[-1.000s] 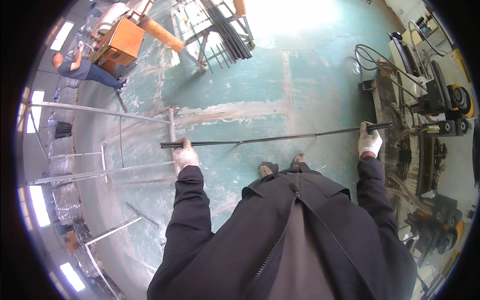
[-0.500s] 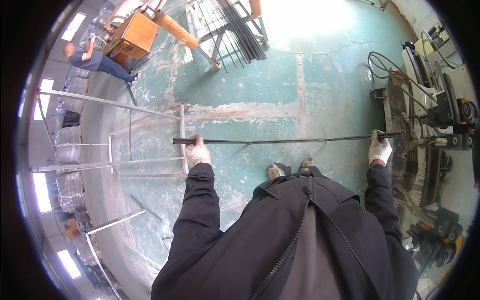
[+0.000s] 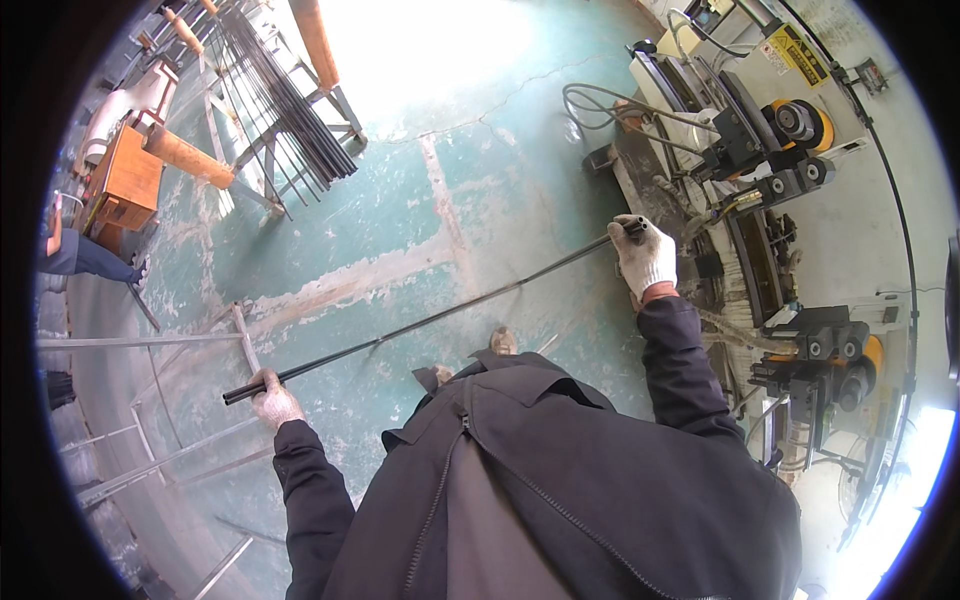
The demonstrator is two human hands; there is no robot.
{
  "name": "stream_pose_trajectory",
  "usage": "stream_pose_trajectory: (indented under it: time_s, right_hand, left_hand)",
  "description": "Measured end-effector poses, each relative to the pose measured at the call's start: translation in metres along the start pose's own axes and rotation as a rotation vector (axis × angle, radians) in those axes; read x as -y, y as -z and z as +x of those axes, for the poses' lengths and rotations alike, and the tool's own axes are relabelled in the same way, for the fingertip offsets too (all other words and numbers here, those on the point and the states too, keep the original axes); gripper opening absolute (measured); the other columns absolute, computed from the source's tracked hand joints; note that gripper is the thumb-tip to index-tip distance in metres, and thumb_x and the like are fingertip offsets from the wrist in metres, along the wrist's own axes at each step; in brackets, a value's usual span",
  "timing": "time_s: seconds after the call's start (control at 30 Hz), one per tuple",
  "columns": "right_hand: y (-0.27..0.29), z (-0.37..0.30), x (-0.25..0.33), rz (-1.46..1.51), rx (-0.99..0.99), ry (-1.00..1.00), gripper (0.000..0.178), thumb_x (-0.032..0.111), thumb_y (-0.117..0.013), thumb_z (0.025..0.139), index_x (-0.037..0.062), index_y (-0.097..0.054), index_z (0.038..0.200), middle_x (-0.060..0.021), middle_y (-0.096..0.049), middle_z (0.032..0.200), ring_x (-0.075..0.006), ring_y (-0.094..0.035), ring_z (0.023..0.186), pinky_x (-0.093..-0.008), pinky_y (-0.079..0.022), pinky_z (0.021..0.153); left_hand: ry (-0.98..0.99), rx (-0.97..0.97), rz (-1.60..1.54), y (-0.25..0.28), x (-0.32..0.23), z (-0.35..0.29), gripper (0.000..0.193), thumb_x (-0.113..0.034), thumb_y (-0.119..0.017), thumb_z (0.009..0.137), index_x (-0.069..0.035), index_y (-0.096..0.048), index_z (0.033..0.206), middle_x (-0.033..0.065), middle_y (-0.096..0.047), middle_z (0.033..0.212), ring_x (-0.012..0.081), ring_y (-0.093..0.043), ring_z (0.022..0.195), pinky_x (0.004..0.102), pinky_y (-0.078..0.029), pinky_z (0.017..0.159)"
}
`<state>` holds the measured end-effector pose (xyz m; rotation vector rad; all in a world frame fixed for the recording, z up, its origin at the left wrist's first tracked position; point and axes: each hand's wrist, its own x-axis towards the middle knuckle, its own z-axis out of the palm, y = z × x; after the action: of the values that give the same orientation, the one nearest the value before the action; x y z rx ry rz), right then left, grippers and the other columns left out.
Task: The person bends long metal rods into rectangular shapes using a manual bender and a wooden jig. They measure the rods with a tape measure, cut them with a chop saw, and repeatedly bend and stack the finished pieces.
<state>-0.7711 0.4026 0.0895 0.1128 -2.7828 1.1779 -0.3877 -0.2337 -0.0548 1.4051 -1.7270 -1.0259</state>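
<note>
A pair of long, thin dark metal tubes (image 3: 440, 317) stretches across in front of me, slanting up to the right. My left hand (image 3: 275, 400), in a pale work glove, is closed round the tubes near their left end. Near the other end my right hand (image 3: 648, 258), gloved the same way, grips them at a higher spot close to the machine. The open tube ends stick out a little past both hands. Between the hands the tubes hang over the floor, touching nothing that I can see.
On the right stands a machine (image 3: 745, 230) with black fixtures, rollers and loose hoses. A metal frame (image 3: 245, 340) lies at the left. Farther off, a rack holds several dark rods (image 3: 285, 125), beside a wooden cabinet (image 3: 125, 178). A co-worker (image 3: 85, 255) stands at the far left.
My view has turned right toward the machine. The tubes have gone from nearly level to slanted, right end up, with both hands still round them.
</note>
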Motion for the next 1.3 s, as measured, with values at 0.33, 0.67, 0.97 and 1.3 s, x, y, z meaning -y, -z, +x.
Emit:
stream_pose_trajectory:
  time_s: [0.33, 0.67, 0.97, 1.3]
  right_hand:
    - [0.048, 0.050, 0.063, -0.347, 0.298, -0.077, 0.036, 0.036, -0.081, 0.100, 0.0051, -0.088, 0.116, -0.0211, -0.085, 0.101, -0.0343, -0.084, 0.096, -0.0415, -0.063, 0.089]
    - [0.043, 0.124, 0.064, -0.178, 0.563, -0.129, 0.027, 0.025, -0.077, 0.108, 0.0001, -0.084, 0.115, -0.0064, -0.080, 0.090, -0.0165, -0.075, 0.076, -0.0356, -0.061, 0.069]
    - [0.061, 0.160, -0.008, -0.413, 0.049, 0.086, 0.045, 0.047, -0.068, 0.109, 0.0041, -0.082, 0.116, -0.0282, -0.079, 0.109, -0.0518, -0.074, 0.110, -0.0529, -0.059, 0.095]
    - [0.155, 0.190, -0.093, -0.627, -0.173, -0.118, 0.048, 0.048, -0.064, 0.113, 0.0052, -0.084, 0.117, -0.0274, -0.081, 0.117, -0.0492, -0.075, 0.116, -0.0536, -0.058, 0.100]
  left_hand:
    - [-0.064, -0.018, 0.090, 0.002, 0.000, -0.006, 0.034, -0.028, -0.080, 0.111, 0.004, -0.080, 0.123, 0.0148, -0.082, 0.114, 0.0259, -0.077, 0.099, 0.0407, -0.060, 0.088]
    - [-0.052, -0.044, 0.129, 0.018, 0.017, -0.015, 0.035, -0.030, -0.081, 0.110, 0.004, -0.080, 0.119, 0.0161, -0.082, 0.110, 0.0273, -0.077, 0.098, 0.0418, -0.059, 0.091]
    - [0.023, -0.077, 0.118, 0.032, 0.023, -0.044, 0.018, -0.018, -0.080, 0.111, -0.002, -0.079, 0.119, 0.0031, -0.075, 0.098, 0.0152, -0.068, 0.087, 0.0344, -0.056, 0.078]
    - [0.128, -0.077, -0.098, 0.037, 0.036, -0.052, 0.024, -0.023, -0.082, 0.108, 0.000, -0.079, 0.111, 0.0033, -0.074, 0.100, 0.0152, -0.068, 0.092, 0.0339, -0.056, 0.082]
